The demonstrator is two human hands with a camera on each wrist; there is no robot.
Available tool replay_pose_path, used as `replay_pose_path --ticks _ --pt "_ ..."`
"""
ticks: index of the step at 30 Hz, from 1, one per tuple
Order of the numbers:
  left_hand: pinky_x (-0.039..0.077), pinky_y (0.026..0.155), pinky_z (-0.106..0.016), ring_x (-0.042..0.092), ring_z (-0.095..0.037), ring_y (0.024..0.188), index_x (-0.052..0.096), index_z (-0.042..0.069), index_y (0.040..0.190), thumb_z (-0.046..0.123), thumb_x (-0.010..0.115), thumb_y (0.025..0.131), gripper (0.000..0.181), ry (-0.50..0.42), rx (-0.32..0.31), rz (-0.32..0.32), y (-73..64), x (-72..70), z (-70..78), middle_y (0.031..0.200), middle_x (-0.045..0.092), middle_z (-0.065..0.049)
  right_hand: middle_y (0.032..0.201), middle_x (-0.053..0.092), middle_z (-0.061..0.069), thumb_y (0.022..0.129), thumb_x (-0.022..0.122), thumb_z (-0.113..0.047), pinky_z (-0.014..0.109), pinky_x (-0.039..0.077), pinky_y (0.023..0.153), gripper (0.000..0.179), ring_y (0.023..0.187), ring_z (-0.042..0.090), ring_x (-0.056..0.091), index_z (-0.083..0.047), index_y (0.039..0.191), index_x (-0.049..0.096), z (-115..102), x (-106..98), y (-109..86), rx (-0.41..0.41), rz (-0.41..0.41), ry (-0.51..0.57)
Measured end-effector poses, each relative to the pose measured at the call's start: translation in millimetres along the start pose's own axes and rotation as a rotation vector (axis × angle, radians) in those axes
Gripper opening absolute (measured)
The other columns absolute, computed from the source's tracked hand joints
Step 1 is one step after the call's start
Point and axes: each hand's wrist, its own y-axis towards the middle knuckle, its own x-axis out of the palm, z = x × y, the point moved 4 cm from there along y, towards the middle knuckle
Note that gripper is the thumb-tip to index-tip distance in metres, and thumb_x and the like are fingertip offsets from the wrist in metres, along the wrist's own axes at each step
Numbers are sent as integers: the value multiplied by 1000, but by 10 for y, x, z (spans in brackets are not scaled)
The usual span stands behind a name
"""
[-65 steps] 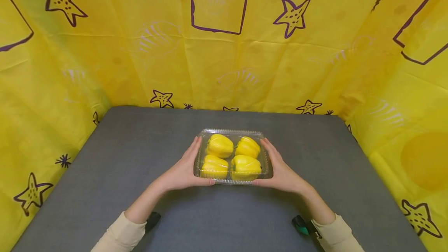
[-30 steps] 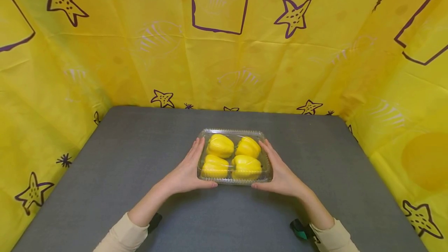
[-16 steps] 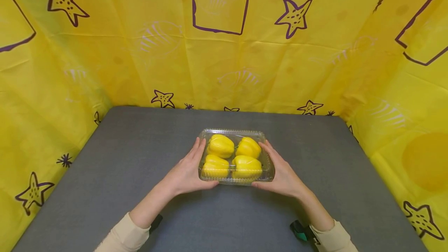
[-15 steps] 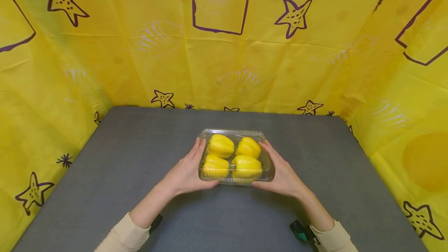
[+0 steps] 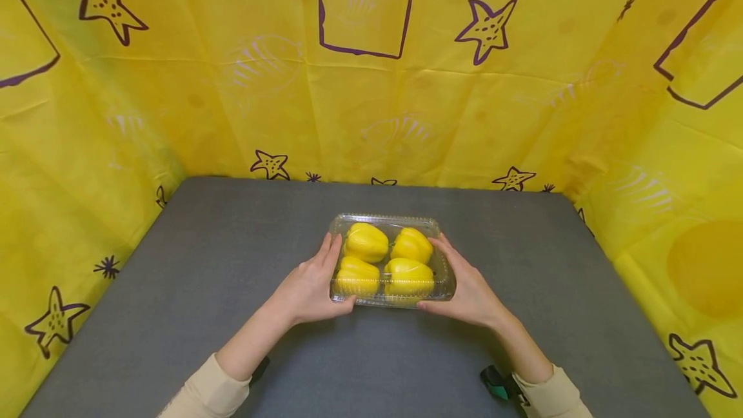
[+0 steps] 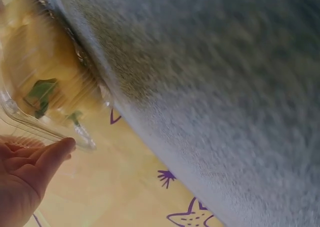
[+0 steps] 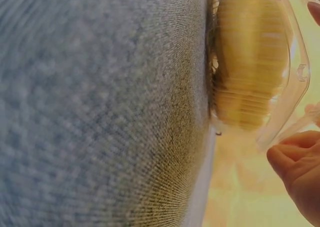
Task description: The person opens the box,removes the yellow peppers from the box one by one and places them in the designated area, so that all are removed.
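Observation:
A clear plastic clamshell container (image 5: 395,217) with ribbed edges sits near the middle of the grey table, its lid down over several yellow bell peppers (image 5: 367,242). My left hand (image 5: 309,288) grips its left side, fingers along the side wall and thumb at the front left corner. On the opposite side, my right hand (image 5: 469,290) holds it the same way, thumb at the front edge. Green stems (image 6: 42,94) show through the plastic in the left wrist view. The right wrist view has the container's rim (image 7: 300,74) just above the right thumb (image 7: 287,159).
A grey cloth-covered table (image 5: 232,224) spreads around the container. Yellow curtains (image 5: 371,95) printed with starfish and fish rise along its back and both sides. Dark wrist straps (image 5: 496,382) show below the sleeves.
Over the last two seconds the container has shifted very slightly right between both hands. The left thumb has just drawn back a little toward the front left corner, and the left fingers have moved slightly.

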Motion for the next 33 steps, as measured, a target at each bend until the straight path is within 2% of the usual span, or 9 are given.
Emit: replay_pose_path --ticks 8,13,20,25,30,33 --pt "55 77 -47 65 -42 98 25 -7 150 47 71 74 104 79 40 -24 8 -11 25 150 29 -34 160 21 14 64 87 -52 66 36 99 105 138 39 34 -19 150 35 26 5 -6 -33 16 0" --pt "55 72 -45 66 -40 89 25 -6 150 45 70 73 103 98 36 -35 15 -19 36 149 30 -35 160 21 15 64 90 -40 63 37 100 103 138 38 35 -17 149 36 36 4 -13 -40 12 -2" --pt "54 63 -39 66 -34 75 26 -7 150 40 69 72 100 108 34 -34 11 -24 49 149 30 -35 160 20 16 65 88 -26 60 39 99 100 136 38 37 -15 149 35 39 -3 -1 -32 -3 -3" --pt "54 62 -37 65 -32 73 26 -7 150 36 68 71 99 108 42 -24 6 -22 44 148 31 -35 160 18 16 66 86 -22 60 40 98 99 136 39 38 -16 150 33 41 2 0 -26 -10 4" --pt "50 56 -31 58 -23 63 25 -5 151 34 67 70 98 97 36 -38 4 -21 40 150 29 -34 160 19 15 66 84 -21 59 43 96 98 134 39 40 -16 150 33 46 8 -3 -24 -7 2" --pt "51 58 -32 58 -23 65 25 -5 151 32 67 70 98 97 40 -40 5 -20 39 150 28 -34 160 19 15 66 83 -20 58 43 95 98 134 39 40 -16 150 33 50 11 -5 -26 -6 1"
